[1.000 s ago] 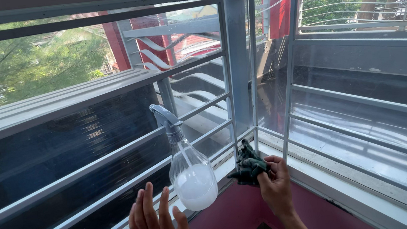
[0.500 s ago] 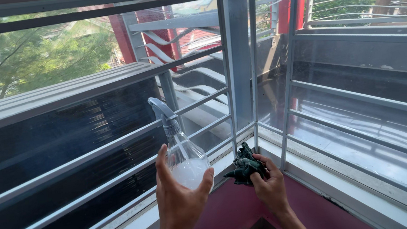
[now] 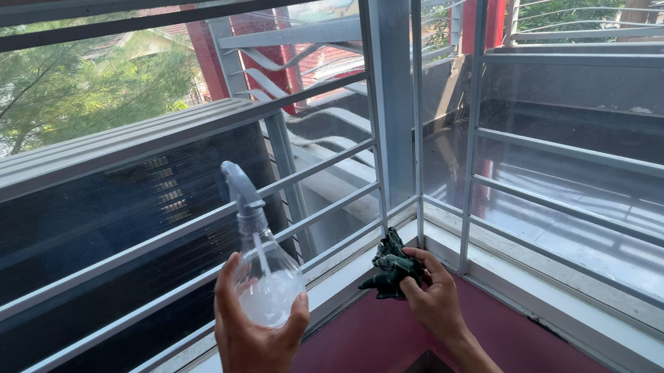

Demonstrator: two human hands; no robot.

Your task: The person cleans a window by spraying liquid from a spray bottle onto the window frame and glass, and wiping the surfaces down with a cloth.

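Note:
My left hand grips a clear, bulb-shaped spray bottle from below; the bottle holds a cloudy white liquid and has a grey trigger head pointing left. My right hand is closed on a crumpled dark green cloth, held low at the inner corner where two glass window panes meet. The bottle is upright, to the left of the cloth, in front of the left pane's grey bars.
Grey horizontal window bars run across both panes, joined at a grey corner post. A white sill borders a maroon ledge below my hands. Outside are a grey roof, red pillars and trees.
My left hand rose from open below the bottle, closed around its bulb and carried it left. The right hand with the cloth stayed near the corner, shifting slightly.

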